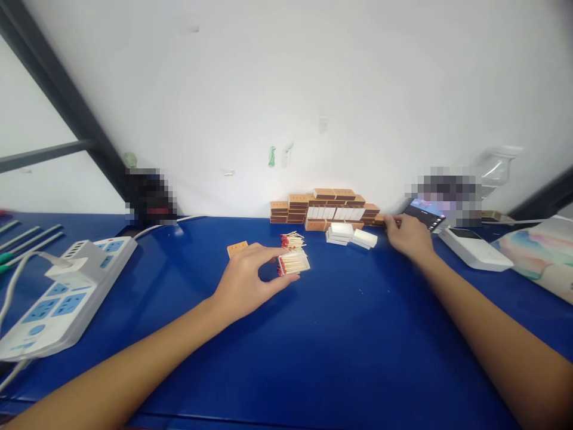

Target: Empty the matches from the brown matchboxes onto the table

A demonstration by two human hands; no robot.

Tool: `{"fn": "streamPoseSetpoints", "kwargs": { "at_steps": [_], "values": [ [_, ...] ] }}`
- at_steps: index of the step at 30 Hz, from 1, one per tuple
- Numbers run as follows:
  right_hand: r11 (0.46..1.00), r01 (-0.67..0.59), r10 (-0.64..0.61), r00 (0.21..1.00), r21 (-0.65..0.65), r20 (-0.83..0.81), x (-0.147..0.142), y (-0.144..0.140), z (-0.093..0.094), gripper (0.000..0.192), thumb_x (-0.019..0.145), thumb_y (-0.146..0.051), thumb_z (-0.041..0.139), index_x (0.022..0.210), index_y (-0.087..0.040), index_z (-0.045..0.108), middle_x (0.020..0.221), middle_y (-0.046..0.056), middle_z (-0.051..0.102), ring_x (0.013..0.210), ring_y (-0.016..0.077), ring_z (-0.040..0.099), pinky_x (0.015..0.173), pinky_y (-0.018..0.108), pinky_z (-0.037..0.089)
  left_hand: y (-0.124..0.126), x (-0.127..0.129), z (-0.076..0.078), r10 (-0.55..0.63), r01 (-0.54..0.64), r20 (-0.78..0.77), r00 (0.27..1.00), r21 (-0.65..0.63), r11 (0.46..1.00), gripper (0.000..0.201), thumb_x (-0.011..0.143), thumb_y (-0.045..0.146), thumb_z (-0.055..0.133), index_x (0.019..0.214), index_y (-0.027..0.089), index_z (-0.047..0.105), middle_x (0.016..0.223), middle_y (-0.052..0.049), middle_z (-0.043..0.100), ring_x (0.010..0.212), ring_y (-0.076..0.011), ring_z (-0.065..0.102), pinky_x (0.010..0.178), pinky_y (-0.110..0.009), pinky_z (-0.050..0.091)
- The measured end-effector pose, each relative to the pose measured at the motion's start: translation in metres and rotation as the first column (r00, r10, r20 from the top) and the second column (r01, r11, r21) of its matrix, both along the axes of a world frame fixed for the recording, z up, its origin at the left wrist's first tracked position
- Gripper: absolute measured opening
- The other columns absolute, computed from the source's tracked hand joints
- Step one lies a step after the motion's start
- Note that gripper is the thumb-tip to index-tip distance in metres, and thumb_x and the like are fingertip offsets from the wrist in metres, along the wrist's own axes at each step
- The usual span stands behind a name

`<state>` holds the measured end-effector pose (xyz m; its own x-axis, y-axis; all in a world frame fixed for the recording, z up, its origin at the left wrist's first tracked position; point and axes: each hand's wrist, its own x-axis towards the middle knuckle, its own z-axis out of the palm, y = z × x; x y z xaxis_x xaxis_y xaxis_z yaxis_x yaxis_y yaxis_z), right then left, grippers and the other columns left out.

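My left hand [249, 279] pinches a white matchbox tray [294, 262] full of red-tipped matches, resting on the blue table [340, 346]. A loose heap of matches [292, 240] lies just behind the tray. An orange matchbox sleeve [237, 248] lies flat behind my left hand. My right hand [408, 235] reaches to the right end of a stack of orange matchboxes [323, 208] against the wall and touches a matchbox [380, 220] there. Several empty white trays [351, 234] lie between the two hands.
A white power strip [67, 292] with a plugged adapter lies at the left, with tools [27, 239] behind it. A phone [425, 214] leans at the right by a white box [474, 248] and a coloured sheet [537, 254]. White wall behind.
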<state>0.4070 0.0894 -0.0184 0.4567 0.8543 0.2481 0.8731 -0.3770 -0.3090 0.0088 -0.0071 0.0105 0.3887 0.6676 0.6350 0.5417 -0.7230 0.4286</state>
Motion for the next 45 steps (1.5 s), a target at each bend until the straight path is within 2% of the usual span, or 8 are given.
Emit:
{"fn": "streamPoseSetpoints", "kwargs": {
  "at_steps": [7,14,16,22,28,34,39,45],
  "values": [
    [0.999,-0.030,0.026,0.996,-0.039,-0.086,0.000,-0.001,0.006,0.044,0.106,-0.042,0.047,0.115,-0.011,0.076,0.117,0.024,0.075,0.103,0.0332,0.069,0.078,0.037,0.041,0.000,0.000,0.000,-0.002,0.002,-0.012,1.000,0.009,1.000,0.037,0.083,0.038,0.087,0.115,0.023,0.076,0.102,-0.004,0.080,0.087,-0.0202,0.074,0.081,-0.035,0.060],
    [0.998,-0.023,0.005,0.965,-0.064,-0.261,0.006,-0.002,0.007,0.039,0.095,-0.045,0.067,0.110,-0.011,0.076,0.098,0.014,0.079,0.075,0.0231,0.069,0.064,0.031,0.042,0.000,0.000,-0.001,0.005,-0.005,-0.020,1.000,0.009,1.000,0.037,0.083,0.039,0.086,0.115,0.024,0.076,0.100,-0.004,0.080,0.085,-0.0203,0.074,0.080,-0.036,0.060],
    [0.998,-0.019,0.000,0.960,-0.067,-0.279,0.005,-0.003,0.007,0.039,0.092,-0.046,0.070,0.109,-0.011,0.076,0.096,0.013,0.079,0.074,0.0225,0.069,0.063,0.031,0.042,0.000,0.000,-0.001,0.000,0.000,-0.020,1.000,0.009,1.000,0.036,0.084,0.039,0.086,0.115,0.024,0.076,0.101,-0.004,0.080,0.085,-0.0206,0.074,0.080,-0.036,0.060],
    [0.999,0.002,-0.013,0.977,-0.051,-0.214,-0.001,-0.003,0.011,0.033,0.096,-0.039,0.065,0.110,-0.010,0.074,0.110,0.018,0.076,0.090,0.0260,0.068,0.070,0.033,0.041,0.000,0.000,-0.001,-0.002,0.002,-0.021,1.000,0.016,1.000,0.037,0.083,0.039,0.087,0.115,0.023,0.076,0.102,-0.005,0.080,0.085,-0.0201,0.074,0.081,-0.036,0.060],
    [0.998,0.057,-0.062,0.987,-0.039,-0.145,-0.007,-0.008,0.015,0.041,0.098,-0.041,0.062,0.127,-0.011,0.063,0.111,0.017,0.075,0.096,0.0268,0.068,0.073,0.033,0.042,0.000,0.000,0.000,-0.007,0.007,-0.015,1.000,0.016,1.000,0.038,0.083,0.038,0.087,0.115,0.022,0.076,0.101,-0.005,0.080,0.087,-0.0205,0.074,0.081,-0.036,0.060],
    [0.995,0.059,-0.065,0.995,-0.084,-0.069,-0.015,-0.013,0.022,0.040,0.096,-0.056,0.059,0.102,-0.017,0.069,0.106,0.018,0.075,0.097,0.0317,0.068,0.075,0.037,0.043,0.000,-0.001,-0.002,-0.008,0.008,-0.018,1.000,0.017,1.000,0.037,0.084,0.040,0.086,0.116,0.024,0.076,0.103,-0.005,0.080,0.089,-0.0214,0.074,0.082,-0.037,0.061],
    [0.995,0.037,-0.041,0.998,-0.089,-0.048,-0.018,-0.014,0.021,0.040,0.096,-0.057,0.057,0.100,-0.018,0.067,0.108,0.019,0.074,0.101,0.0327,0.069,0.078,0.038,0.044,0.000,-0.001,-0.002,0.000,0.001,-0.028,1.000,0.013,1.000,0.037,0.084,0.040,0.086,0.116,0.024,0.076,0.102,-0.004,0.080,0.087,-0.0208,0.074,0.081,-0.037,0.060],
    [0.992,0.086,-0.091,0.995,-0.092,-0.048,-0.014,-0.012,0.013,0.047,0.098,-0.050,0.059,0.125,-0.012,0.061,0.115,0.021,0.073,0.106,0.0325,0.069,0.080,0.038,0.047,0.000,-0.001,-0.002,-0.002,0.003,-0.028,1.000,0.023,1.000,0.038,0.083,0.040,0.086,0.116,0.024,0.076,0.101,-0.004,0.080,0.086,-0.0202,0.073,0.081,-0.036,0.059]
  ]
}}
